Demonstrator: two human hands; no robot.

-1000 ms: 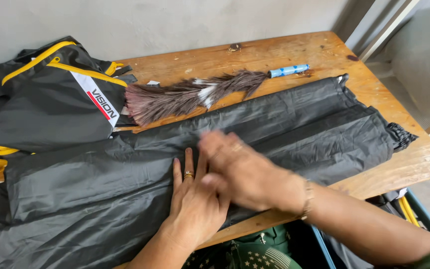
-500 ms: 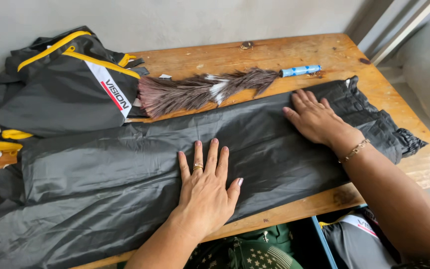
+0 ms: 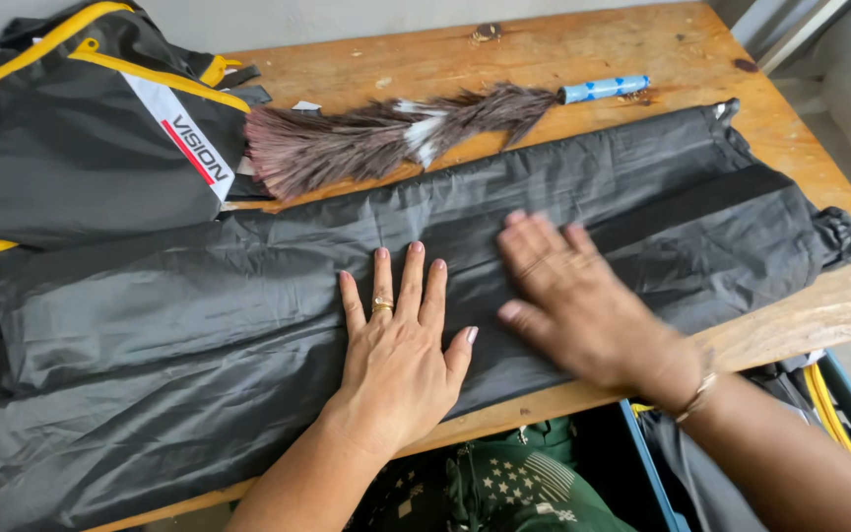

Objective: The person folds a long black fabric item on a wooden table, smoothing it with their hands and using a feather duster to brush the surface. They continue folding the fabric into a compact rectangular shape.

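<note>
Premises present as a small sewing or garment-finishing workshop rather than a home. Evidence: a worn, bare wooden worktable [image 3: 642, 59], stained and chipped along its far edge, set against a plain grey wall [image 3: 347, 15]. Long black fabric [image 3: 248, 315] lies spread along the near edge. A second black garment with yellow piping [image 3: 81, 128] is heaped at the far left corner. A feather duster with a blue handle [image 3: 396, 133] lies near the far edge. Below the near edge, a blue-rimmed bin [image 3: 647, 463] holds further dark cloth. Floor to the right appears bare concrete.
</note>
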